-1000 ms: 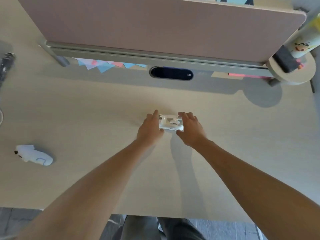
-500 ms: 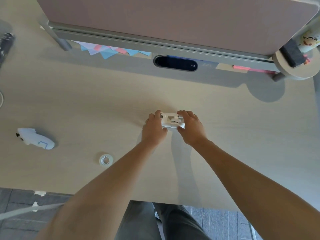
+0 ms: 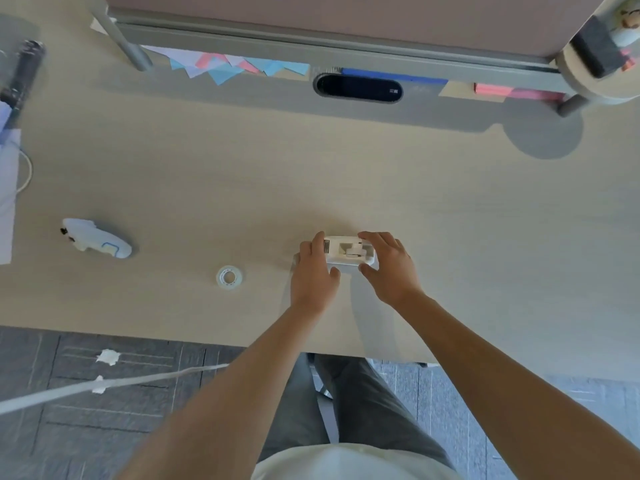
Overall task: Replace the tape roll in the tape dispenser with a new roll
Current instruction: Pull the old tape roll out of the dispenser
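Note:
A small white tape dispenser point(image 3: 349, 251) rests on the pale wooden desk point(image 3: 450, 209), near its front edge. My left hand point(image 3: 313, 271) grips its left end, thumb below and fingers over the top. My right hand point(image 3: 389, 265) holds its right end the same way. The dispenser's middle shows an open cavity with a small white hub; I see no roll in it. A clear tape roll point(image 3: 229, 277) lies flat on the desk, well to the left of my left hand.
A white and blue controller-like device point(image 3: 97, 239) lies at the left. A grey partition rail point(image 3: 311, 39) with coloured paper notes point(image 3: 221, 65) and a dark oval cable slot point(image 3: 358, 89) runs along the back. A round stand point(image 3: 602, 50) sits back right. The desk's front edge is close below my hands.
The view has tilted down and back, bringing the tape roll, desk edge and floor into sight. Both hands stay on the dispenser in much the same grip.

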A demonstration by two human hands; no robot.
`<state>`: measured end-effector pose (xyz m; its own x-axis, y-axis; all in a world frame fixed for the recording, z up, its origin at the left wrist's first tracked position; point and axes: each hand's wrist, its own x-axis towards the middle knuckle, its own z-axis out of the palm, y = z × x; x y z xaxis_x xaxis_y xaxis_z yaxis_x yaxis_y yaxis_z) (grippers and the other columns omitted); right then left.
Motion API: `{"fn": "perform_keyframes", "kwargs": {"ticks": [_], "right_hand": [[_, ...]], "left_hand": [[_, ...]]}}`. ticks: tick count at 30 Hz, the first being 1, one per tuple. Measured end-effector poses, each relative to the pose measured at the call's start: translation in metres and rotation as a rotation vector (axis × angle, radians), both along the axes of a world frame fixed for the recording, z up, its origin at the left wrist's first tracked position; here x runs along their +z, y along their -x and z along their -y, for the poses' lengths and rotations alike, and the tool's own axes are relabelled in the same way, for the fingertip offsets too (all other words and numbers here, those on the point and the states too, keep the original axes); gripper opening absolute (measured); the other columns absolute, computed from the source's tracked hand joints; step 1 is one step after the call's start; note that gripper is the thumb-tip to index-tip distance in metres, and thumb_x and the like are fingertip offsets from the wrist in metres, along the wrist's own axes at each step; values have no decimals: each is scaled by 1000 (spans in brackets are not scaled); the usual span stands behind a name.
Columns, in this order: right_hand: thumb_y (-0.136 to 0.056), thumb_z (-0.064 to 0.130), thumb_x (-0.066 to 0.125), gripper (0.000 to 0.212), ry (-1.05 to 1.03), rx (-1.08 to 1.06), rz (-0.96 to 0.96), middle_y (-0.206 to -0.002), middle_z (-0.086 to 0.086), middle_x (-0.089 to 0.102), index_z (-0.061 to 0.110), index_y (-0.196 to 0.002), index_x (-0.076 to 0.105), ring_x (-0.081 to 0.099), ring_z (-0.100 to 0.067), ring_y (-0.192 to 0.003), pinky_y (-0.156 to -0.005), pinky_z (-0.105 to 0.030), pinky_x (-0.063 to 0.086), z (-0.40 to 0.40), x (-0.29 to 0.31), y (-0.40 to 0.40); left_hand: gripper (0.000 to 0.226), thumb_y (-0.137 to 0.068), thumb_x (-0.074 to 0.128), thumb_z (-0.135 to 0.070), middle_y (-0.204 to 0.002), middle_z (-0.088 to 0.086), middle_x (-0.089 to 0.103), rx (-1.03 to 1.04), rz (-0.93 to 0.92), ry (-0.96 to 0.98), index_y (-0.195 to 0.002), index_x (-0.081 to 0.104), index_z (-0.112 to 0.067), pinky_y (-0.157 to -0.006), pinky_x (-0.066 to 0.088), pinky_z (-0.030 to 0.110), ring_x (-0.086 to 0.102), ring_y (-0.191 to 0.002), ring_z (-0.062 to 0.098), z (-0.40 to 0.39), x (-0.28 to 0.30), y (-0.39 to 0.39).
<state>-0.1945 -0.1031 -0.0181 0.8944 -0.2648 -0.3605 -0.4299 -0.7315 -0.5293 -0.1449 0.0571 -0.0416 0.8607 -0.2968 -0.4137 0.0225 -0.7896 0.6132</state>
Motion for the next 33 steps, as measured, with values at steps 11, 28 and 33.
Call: {"fn": "perform_keyframes", "kwargs": {"ticks": [11,28,33], "right_hand": [[-90,13,74,62,-26,-14,159,-142,1,60,23,-149,54,55,-26,-126,-96,-25,44,-19,-26,47],[-76,7,68,69,-71,-80,564,-117,15,62,28,-141,60,55,-16,-110,-85,-12,45,-42,-81,84],[-78,12,68,76,-7,-23,617,-115,18,63,35,-148,53,57,-15,-110,-88,-11,46,-44,-92,96]], "left_hand": [[72,-90,68,-16,-154,9,49,-105,202,78,-153,35,-12,-100,56,48,52,-137,30,-34,-20,35],[74,-93,55,-41,-143,8,54,-118,473,248,-157,33,-11,-106,49,37,55,-129,25,-61,-70,67],[79,-92,59,-40,-139,6,56,-124,594,232,-159,29,-11,-101,27,16,47,-125,21,-68,-83,75]]}}
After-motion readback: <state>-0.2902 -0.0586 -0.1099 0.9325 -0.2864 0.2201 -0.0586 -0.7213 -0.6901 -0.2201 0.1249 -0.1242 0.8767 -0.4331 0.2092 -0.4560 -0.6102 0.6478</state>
